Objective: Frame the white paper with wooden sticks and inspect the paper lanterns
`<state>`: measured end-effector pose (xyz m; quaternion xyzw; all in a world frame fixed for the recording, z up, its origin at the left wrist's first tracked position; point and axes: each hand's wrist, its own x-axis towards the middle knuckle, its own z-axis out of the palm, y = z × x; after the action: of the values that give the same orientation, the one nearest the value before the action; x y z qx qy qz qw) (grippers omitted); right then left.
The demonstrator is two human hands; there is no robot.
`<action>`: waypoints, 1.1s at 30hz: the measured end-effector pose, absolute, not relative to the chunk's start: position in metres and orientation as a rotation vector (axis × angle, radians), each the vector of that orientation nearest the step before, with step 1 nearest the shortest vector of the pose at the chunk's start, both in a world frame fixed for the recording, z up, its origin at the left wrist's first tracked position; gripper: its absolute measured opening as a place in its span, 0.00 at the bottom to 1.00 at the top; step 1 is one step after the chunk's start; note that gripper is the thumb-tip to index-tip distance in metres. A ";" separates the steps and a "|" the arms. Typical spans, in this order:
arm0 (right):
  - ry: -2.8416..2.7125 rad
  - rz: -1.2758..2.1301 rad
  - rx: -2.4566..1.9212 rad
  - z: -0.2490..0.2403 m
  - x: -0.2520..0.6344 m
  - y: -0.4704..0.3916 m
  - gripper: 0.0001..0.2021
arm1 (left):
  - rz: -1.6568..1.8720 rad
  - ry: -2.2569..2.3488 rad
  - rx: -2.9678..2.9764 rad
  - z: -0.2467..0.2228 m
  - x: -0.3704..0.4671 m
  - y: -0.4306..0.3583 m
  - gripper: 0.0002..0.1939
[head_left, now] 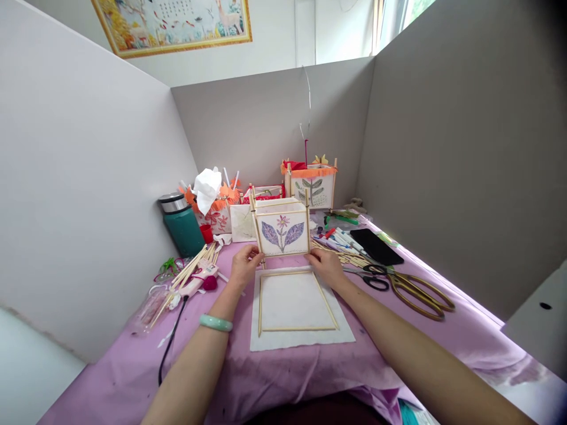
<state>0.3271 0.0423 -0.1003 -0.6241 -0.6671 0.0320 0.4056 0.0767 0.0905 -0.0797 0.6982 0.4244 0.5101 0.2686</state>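
Note:
Between my two hands stands a small paper lantern (pixel 282 233) on a frame of thin wooden sticks, its front painted with a pink flower and two purple-blue leaves. My left hand (pixel 246 264) has its fingers closed on the lower left corner. At the lower right corner, the fingers of my right hand (pixel 325 267) pinch the frame. Nearer to me lies a white paper sheet (pixel 299 301) with wooden sticks (pixel 299 328) laid on it in a four-sided outline. A pale green bangle (pixel 215 323) circles my left wrist.
Scissors (pixel 374 277) and gold-handled shears (pixel 420 292) lie at right beside a black phone (pixel 376 246) and markers (pixel 343 239). Other lanterns (pixel 312 189) stand behind. On the left are a teal bottle (pixel 183 227), loose sticks (pixel 195 265) and a corded pink glue gun (pixel 199 280). Grey partitions (pixel 274 124) enclose the table.

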 end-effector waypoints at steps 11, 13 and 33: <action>-1.694 0.078 -1.560 -0.099 0.328 0.042 0.10 | 1.465 1.198 1.914 -0.081 0.072 0.094 0.08; -1.688 0.092 -1.528 -0.098 0.327 0.042 0.10 | 1.455 1.203 1.902 -0.082 0.071 0.095 0.09; -1.707 -0.202 -1.084 -0.090 0.315 0.027 0.08 | 1.572 1.204 1.768 -0.083 0.071 0.099 0.16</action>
<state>0.3151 0.0267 -0.0901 -0.4533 -0.7142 -0.0845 0.5266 0.0707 0.0991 -0.0832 0.6462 0.4403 0.5748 0.2411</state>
